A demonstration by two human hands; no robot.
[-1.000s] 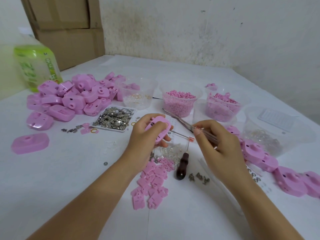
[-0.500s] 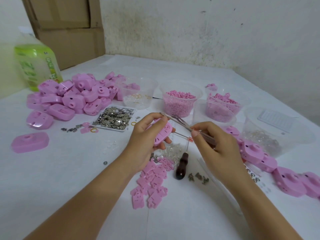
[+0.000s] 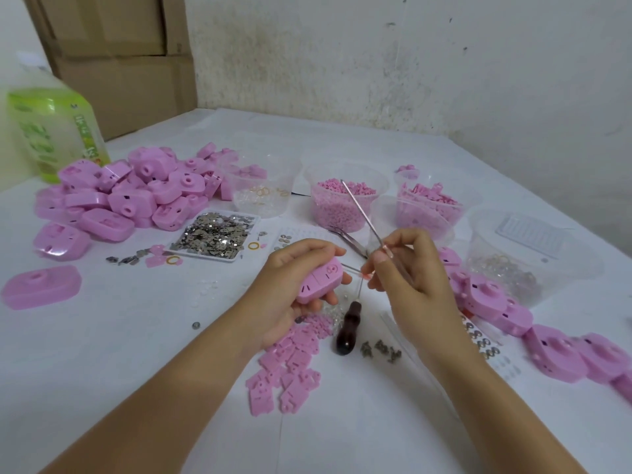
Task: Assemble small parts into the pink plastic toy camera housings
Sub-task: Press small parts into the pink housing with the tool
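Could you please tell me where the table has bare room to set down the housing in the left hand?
Bare table lies near left, between the lone housing and the left forearm, and between both forearms below the flat pink plates. The far strip behind the tubs is free. Crowded: around the tray, the awl and the right-hand row of housings.

Soft even light, faint shadows, edges warped, slightly blurry.
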